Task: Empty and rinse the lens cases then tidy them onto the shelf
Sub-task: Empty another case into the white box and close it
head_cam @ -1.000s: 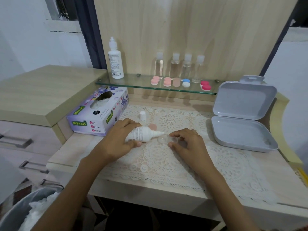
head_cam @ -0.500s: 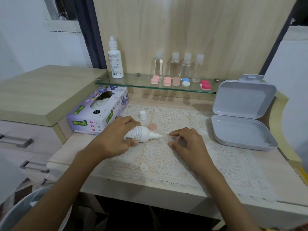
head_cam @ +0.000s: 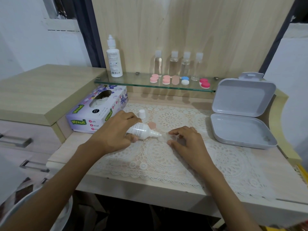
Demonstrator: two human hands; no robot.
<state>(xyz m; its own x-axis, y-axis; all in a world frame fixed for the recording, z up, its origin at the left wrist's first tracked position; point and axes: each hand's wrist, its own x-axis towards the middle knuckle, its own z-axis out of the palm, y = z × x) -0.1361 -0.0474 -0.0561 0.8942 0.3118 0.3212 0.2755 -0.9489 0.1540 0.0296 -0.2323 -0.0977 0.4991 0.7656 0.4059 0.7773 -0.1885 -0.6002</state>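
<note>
My left hand [head_cam: 115,132] grips a small white solution bottle [head_cam: 141,130], tipped on its side with the nozzle pointing right at a clear lens case [head_cam: 168,138] on the lace mat. My right hand [head_cam: 186,142] pinches that clear case between thumb and fingers; the case is faint and partly hidden. A tan round cap [head_cam: 152,125] lies just behind the bottle, and the bottle's white cap [head_cam: 142,113] stands farther back. Several coloured lens cases [head_cam: 166,80] sit on the glass shelf [head_cam: 126,82].
A tall white bottle [head_cam: 114,59] and several clear small bottles [head_cam: 174,63] stand on the shelf. A tissue box [head_cam: 98,110] is at the left, an open grey plastic box [head_cam: 240,117] at the right. A bin [head_cam: 25,202] sits below left.
Both hands have stayed over the mat with only small shifts. The bottle tip is still aimed at the clear case, and the camera view has dipped slightly.
</note>
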